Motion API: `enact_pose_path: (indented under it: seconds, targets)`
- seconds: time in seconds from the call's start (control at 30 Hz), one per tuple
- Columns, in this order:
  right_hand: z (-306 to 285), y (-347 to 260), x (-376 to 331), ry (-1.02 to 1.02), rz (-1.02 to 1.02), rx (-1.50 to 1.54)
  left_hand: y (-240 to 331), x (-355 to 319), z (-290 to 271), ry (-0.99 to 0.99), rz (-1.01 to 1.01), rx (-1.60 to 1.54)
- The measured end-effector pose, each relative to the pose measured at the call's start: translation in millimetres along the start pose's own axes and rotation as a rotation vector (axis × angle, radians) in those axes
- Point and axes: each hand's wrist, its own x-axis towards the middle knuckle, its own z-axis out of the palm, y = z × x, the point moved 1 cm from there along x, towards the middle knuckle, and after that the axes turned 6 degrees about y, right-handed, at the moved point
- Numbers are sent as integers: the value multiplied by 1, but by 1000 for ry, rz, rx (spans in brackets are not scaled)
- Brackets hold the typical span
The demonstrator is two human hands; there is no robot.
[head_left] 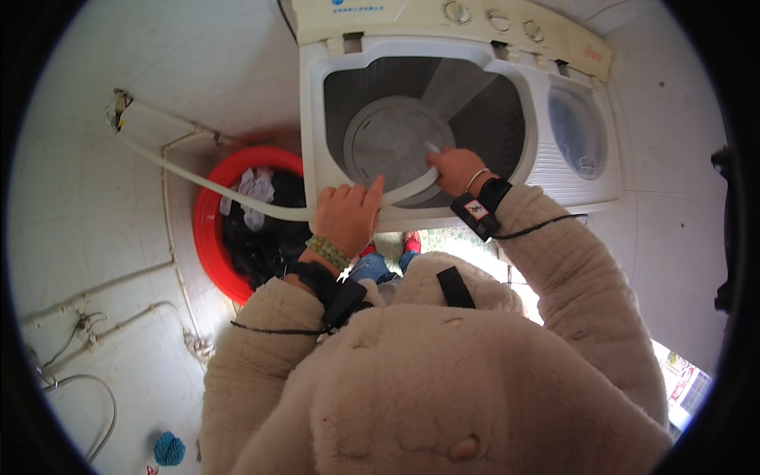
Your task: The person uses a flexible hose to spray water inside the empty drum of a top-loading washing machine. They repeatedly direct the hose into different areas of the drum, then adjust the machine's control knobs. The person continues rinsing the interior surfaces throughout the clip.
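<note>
One white hose [273, 210] runs to the twin-tub washing machine [578, 180] from its left, crossing the machine's front edge so that its near end is over the open wash tub [388, 134]. The right hand [459, 170] is closed around the hose near that end, above the wash tub. The left hand [347, 215] lies over the hose at the machine's front left corner, index finger straight (its palm is hidden, so I cannot tell whether it grips). Left of the machine stands a red basin [207, 222] containing black fabric [265, 237] and a crumpled white cloth [256, 192]; farther left, the hose meets a wall tap [119, 109]. On the machine's right side is the translucent spin-tub lid [576, 131], and along its back runs a cream control panel [431, 17] with three knobs [499, 19].
</note>
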Motion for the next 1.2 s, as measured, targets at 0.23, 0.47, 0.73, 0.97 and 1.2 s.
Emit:
enact_pose_path:
  seconds: [0.23, 0.47, 0.73, 0.97, 1.2]
  targets:
    - [-9, 8, -28, -228, 31, 71, -4, 7, -4, -42, 55, -65]
    - [-63, 39, -29, 35, 130, 66, -1, 3, -9, 7, -76, 56]
    - [-104, 94, -26, 217, 207, 159, 4, 0, -21, -38, -146, 52]
    - [-102, 113, -29, 296, 157, 216, 3, -4, -25, -57, -189, 45]
    - [-99, 110, -43, 288, 155, 248, 0, -7, -26, -26, -206, 41]
